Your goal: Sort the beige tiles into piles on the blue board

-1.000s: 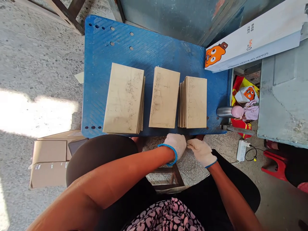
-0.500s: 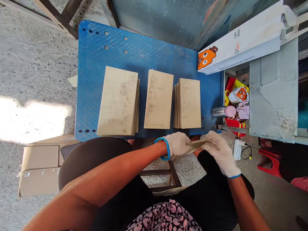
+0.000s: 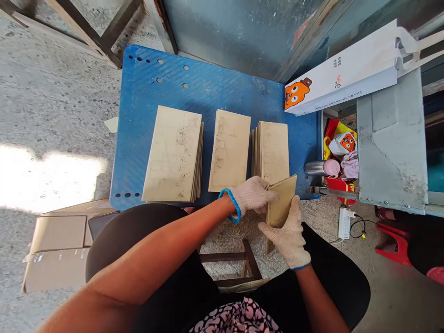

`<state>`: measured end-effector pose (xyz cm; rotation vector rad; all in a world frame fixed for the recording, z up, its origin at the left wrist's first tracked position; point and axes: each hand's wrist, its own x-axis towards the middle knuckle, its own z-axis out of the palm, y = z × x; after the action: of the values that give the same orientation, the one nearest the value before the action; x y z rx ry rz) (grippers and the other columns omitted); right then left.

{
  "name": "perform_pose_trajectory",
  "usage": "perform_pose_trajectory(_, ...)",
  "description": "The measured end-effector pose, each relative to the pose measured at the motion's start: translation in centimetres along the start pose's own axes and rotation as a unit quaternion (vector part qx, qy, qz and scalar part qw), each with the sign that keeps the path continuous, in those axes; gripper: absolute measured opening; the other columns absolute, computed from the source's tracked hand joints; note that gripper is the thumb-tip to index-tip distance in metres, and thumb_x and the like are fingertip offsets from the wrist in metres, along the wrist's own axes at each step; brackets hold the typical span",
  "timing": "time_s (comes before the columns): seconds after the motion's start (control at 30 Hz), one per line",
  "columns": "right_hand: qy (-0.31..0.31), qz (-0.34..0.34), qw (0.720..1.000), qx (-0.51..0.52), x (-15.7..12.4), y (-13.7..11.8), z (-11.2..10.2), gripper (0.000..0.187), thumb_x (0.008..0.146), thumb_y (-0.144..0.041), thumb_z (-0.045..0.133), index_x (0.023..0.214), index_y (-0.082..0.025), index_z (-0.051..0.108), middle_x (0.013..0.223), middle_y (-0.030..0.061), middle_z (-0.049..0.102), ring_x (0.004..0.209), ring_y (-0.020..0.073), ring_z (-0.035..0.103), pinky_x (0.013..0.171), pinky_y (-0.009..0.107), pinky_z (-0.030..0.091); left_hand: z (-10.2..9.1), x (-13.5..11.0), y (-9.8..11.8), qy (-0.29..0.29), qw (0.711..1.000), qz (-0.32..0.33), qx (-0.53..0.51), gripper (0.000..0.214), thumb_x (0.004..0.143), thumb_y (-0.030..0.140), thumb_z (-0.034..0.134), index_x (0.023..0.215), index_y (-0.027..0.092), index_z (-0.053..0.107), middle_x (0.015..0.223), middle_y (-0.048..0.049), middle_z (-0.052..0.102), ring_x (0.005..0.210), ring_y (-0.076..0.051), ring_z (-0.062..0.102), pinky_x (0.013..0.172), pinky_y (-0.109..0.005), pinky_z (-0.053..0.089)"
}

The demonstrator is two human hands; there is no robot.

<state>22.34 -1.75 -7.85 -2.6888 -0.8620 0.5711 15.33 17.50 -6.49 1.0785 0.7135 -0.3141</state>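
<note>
Between my hands a thin beige rectangular panel (image 3: 283,199) stands tilted on edge, just in front of the blue table. My left hand (image 3: 253,196), in a white knit glove with a blue cuff, pinches its left edge near the top. The gloved right hand (image 3: 289,238) grips the lower right side, thumb spread across the near face. Behind the held panel is a stack of similar panels (image 3: 274,148), its lower part covered. A middle pile (image 3: 230,150) and a larger left stack (image 3: 173,155) lie alongside, their top faces marked with dark specks.
The blue table (image 3: 222,85) carries the stacks. On its right are a white paper bag (image 3: 347,69), a steel flask (image 3: 314,168) and a grey metal cabinet (image 3: 391,152). Flattened cardboard (image 3: 57,231) lies on the floor at left; a power strip (image 3: 344,223) and red stool (image 3: 391,245) are at right.
The panel has risen from near edge-on and turned, so its broad face shows. My right hand has swung left and its thumb is now in front. The view has shifted slightly.
</note>
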Motion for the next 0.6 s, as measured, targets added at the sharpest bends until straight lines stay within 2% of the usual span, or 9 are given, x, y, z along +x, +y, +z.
perform_pose_trajectory(0.1,0.008,-0.016,1.0,-0.005,1.6,-0.7,-0.8,0.128,0.06,-0.056,0.079,0.159,-0.015,0.01,0.157,0.0208,0.029,0.141,0.0374,0.037,0.111,0.051,0.036,0.0,0.1,0.3,0.03,0.998,0.017,-0.054,0.026,0.077,0.038,0.066,0.066,0.015,0.06,0.055,-0.0018,0.059,0.052,-0.013,0.058,0.049,-0.023,0.048)
perform_pose_trajectory(0.2,0.017,0.0,1.0,0.003,4.0,-1.9,-2.4,0.126,0.06,-0.06,0.078,0.158,-0.017,0.012,0.155,0.0184,0.034,0.141,0.0354,0.037,0.112,0.048,0.036,0.2,0.6,0.3,0.062,0.99,0.09,-0.092,0.031,0.08,0.044,0.063,0.073,0.015,0.062,0.061,-0.0003,0.058,0.056,-0.01,0.053,0.052,-0.02,0.043)
perform_pose_trajectory(0.27,0.011,0.046,0.999,-0.011,6.1,-3.3,-3.7,0.127,0.058,-0.063,0.078,0.158,-0.02,0.013,0.153,0.0172,0.038,0.137,0.0373,0.042,0.109,0.05,0.039,0.4,1.0,0.0,0.104,0.985,0.13,-0.049,0.035,0.081,0.048,0.061,0.072,0.014,0.063,0.063,0.0005,0.056,0.059,-0.01,0.049,0.053,-0.02,0.04)
perform_pose_trajectory(0.33,0.005,0.098,0.994,-0.051,8.4,-4.9,-4.7,0.127,0.056,-0.067,0.077,0.158,-0.024,0.015,0.151,0.0173,0.041,0.132,0.0413,0.046,0.105,0.055,0.041,0.7,1.1,-0.4,0.149,0.98,0.129,0.033,0.04,0.084,0.052,0.056,0.071,0.014,0.064,0.065,-0.0001,0.055,0.063,-0.011,0.049,0.055,-0.022,0.038)
perform_pose_trajectory(0.37,0.008,0.112,0.991,-0.073,9.6,-5.6,-5.0,0.126,0.056,-0.067,0.076,0.158,-0.024,0.016,0.15,0.0175,0.042,0.13,0.0427,0.048,0.103,0.056,0.041,0.9,1.0,-0.5,0.154,0.978,0.116,0.079,0.042,0.085,0.052,0.053,0.072,0.014,0.065,0.067,-0.0009,0.057,0.065,-0.013,0.051,0.056,-0.023,0.038)
perform_pose_trajectory(0.4,0.012,0.115,0.989,-0.088,10.7,-6.3,-5.1,0.125,0.056,-0.066,0.077,0.158,-0.024,0.017,0.149,0.018,0.043,0.128,0.0432,0.049,0.103,0.056,0.041,1.1,0.8,-0.7,0.144,0.976,0.099,0.127,0.042,0.086,0.052,0.051,0.074,0.014,0.066,0.069,-0.0018,0.059,0.067,-0.014,0.053,0.057,-0.024,0.039)
perform_pose_trajectory(0.47,0.017,0.091,0.99,-0.103,12.9,-7.3,-4.9,0.126,0.055,-0.064,0.078,0.157,-0.02,0.018,0.146,0.0204,0.045,0.126,0.0426,0.051,0.102,0.054,0.042,1.6,0.1,-0.8,0.088,0.967,0.07,0.229,0.039,0.085,0.05,0.052,0.082,0.015,0.069,0.074,-0.004,0.064,0.071,-0.017,0.059,0.059,-0.025,0.041)
perform_pose_trajectory(0.6,0.003,0.041,0.993,-0.107,16.1,-8.6,-3.3,0.128,0.053,-0.064,0.081,0.154,-0.011,0.022,0.138,0.0238,0.05,0.124,0.04,0.053,0.1,0.05,0.044,2.5,-1.5,-0.9,-0.015,0.912,0.063,0.404,0.04,0.084,0.046,0.054,0.103,0.016,0.072,0.097,-0.0125,0.073,0.088,-0.027,0.069,0.071,-0.031,0.05)
